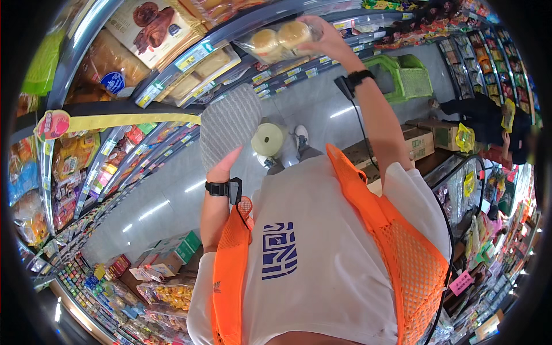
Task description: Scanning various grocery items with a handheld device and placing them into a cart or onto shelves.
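My right hand (319, 36), at the top of the view, grips one end of a clear plastic pack of round buns (276, 39) in front of the shelf edge. A folded grey striped cloth (230, 120) covers my left hand (227, 161), whose fingers are hidden beneath it. Just left of the cloth runs a yellow strip (133, 122) with a round pink tag at its far end. Boxed and bagged bread (110, 60) fills the shelf at the upper left. Black devices are strapped on both wrists.
A pale green round stool or bin (268, 139) stands on the floor by my feet. Green plastic baskets (414, 79) are at the upper right, cardboard cartons (418, 142) nearer. A person in dark clothes (478, 116) is at the right. Cartons (166, 258) and bagged goods lie at the lower left.
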Demonstrator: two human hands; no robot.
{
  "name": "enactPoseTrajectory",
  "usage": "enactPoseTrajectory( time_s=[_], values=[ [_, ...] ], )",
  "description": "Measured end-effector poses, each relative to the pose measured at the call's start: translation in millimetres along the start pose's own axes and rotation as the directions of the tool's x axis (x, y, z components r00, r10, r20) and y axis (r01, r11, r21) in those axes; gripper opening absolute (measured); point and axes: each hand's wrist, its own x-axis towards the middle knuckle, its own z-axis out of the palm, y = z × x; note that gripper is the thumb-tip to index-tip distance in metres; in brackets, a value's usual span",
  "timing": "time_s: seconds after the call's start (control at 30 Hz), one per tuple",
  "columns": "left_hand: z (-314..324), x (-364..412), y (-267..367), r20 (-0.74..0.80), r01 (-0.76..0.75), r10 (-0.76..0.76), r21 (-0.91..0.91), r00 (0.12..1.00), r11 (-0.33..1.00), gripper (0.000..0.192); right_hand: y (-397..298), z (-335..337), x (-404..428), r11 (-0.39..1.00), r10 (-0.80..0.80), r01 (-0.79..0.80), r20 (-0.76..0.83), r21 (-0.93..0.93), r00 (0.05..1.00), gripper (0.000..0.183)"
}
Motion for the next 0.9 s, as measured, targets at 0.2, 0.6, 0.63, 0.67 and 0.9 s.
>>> enactPoseTrajectory(
  time_s=[0.2,0.6,0.63,0.67,0.9],
  values=[
    [9,-5,-25,0.018,0.052,-0.048,-0.409,0.999,0.911,0.055,7,2,29,0.984,0.053,-0.057,0.028,0.172,0.998,0.066],
    [11,-10,-31,-0.034,0.125,-0.153,-0.422,0.988,0.898,0.053,48,9,55,0.981,-0.003,-0.015,-0.09,-0.196,0.996,0.073],
    [13,-15,-25,-0.029,0.151,-0.228,-0.666,0.973,0.73,0.052,50,7,62,0.963,0.12,-0.112,0.019,-0.246,0.993,0.074],
    [16,-20,-19,-0.025,0.136,-0.301,-0.855,0.953,0.501,0.052,52,11,67,0.961,0.111,-0.113,-0.025,-0.251,0.994,0.072],
    [27,-47,0,-0.044,0.181,-0.177,0.14,0.983,0.973,0.055,69,13,89,0.935,0.218,-0.215,-0.023,-0.281,0.976,0.063]
  ],
)
